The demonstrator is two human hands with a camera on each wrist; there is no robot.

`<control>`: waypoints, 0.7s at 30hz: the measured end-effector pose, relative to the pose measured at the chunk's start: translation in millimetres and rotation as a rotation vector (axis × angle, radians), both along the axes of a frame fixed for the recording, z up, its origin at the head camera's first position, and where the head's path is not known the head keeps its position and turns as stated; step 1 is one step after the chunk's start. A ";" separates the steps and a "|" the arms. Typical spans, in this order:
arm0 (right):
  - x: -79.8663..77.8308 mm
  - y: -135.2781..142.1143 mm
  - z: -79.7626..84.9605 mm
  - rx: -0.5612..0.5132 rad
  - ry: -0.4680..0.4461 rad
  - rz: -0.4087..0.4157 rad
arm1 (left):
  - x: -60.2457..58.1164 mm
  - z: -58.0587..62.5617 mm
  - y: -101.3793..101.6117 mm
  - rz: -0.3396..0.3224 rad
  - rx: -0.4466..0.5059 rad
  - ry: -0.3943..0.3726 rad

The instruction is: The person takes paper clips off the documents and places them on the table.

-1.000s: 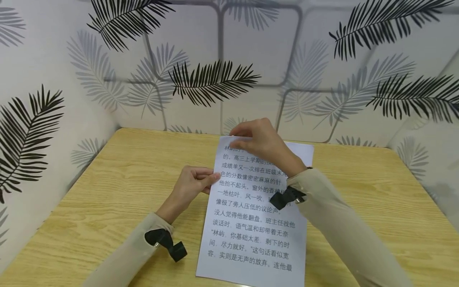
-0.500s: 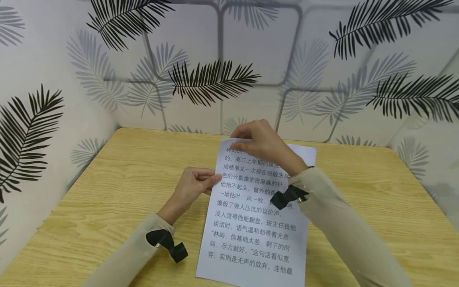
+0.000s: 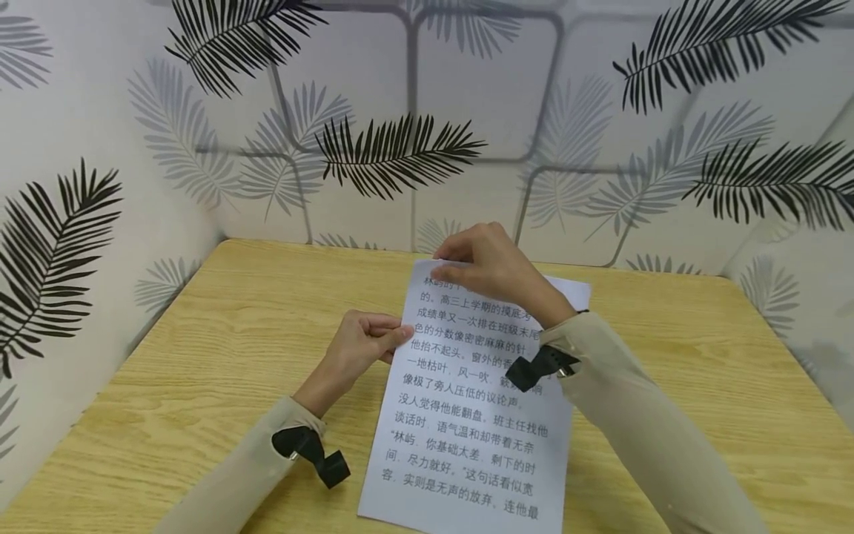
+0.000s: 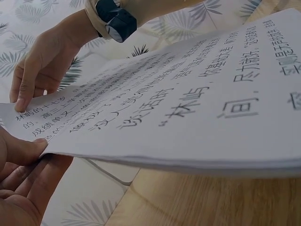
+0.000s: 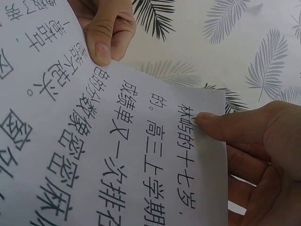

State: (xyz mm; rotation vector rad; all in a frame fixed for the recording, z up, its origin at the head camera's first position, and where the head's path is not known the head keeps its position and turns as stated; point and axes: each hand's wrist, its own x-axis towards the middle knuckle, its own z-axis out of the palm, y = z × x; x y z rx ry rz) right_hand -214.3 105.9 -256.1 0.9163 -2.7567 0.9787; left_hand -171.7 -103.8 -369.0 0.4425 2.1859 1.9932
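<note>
A thin stack of printed paper (image 3: 460, 445), covered in lines of Chinese characters, is held up off the wooden table with its lower end towards me. My left hand (image 3: 360, 341) pinches its left edge, thumb on the printed face and fingers behind. Near the top left corner, my right hand (image 3: 490, 263) grips the top edge, its thumb (image 5: 211, 125) pressing on the first line of text. Layered edges of the paper (image 4: 211, 164) show in the left wrist view. The right hand and forearm cover part of the upper text in the head view.
The light wooden table (image 3: 233, 326) spreads out on both sides of the paper. Behind it rises a pale backdrop (image 3: 480, 89) with a leaf pattern. Black wrist cameras are strapped over both beige sleeves (image 3: 620, 386).
The top of the paper has shifted slightly right and towards me, and its lower end slightly left. My right hand has moved a little right with it. Both grips look unchanged.
</note>
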 end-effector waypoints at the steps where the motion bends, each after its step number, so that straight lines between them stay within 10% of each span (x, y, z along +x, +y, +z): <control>1: 0.1 0.7 0.9 -0.001 0.000 -0.003 | 0.1 0.1 0.2 -0.003 -0.002 0.002; 21: 4.6 -0.6 4.9 -0.036 0.009 0.080 | -0.4 -0.5 -2.1 -0.025 -0.005 0.022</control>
